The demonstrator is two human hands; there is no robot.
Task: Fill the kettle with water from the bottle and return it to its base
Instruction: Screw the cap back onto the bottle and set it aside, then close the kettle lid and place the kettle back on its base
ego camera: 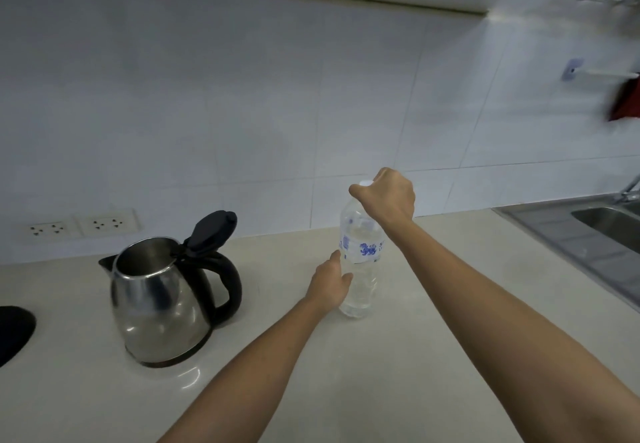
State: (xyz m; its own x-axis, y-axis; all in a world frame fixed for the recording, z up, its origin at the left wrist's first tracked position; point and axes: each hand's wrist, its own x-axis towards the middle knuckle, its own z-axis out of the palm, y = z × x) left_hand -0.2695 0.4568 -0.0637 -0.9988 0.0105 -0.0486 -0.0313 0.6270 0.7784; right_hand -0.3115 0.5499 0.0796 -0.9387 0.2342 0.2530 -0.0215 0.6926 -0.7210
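A steel kettle (157,300) with a black handle stands on the counter at the left, off its base, with its black lid (213,233) flipped up. The black base (14,333) shows at the left edge. A clear water bottle (360,269) with a blue-printed label stands upright at the middle of the counter. My right hand (388,200) is closed over its white cap from above. My left hand (329,286) lies against the bottle's lower left side, fingers partly around it.
The beige counter (346,373) runs to a white tiled wall. Two wall sockets (83,226) sit behind the kettle. A steel sink (595,227) with a tap is at the right. A red cloth (627,99) hangs on the wall above it.
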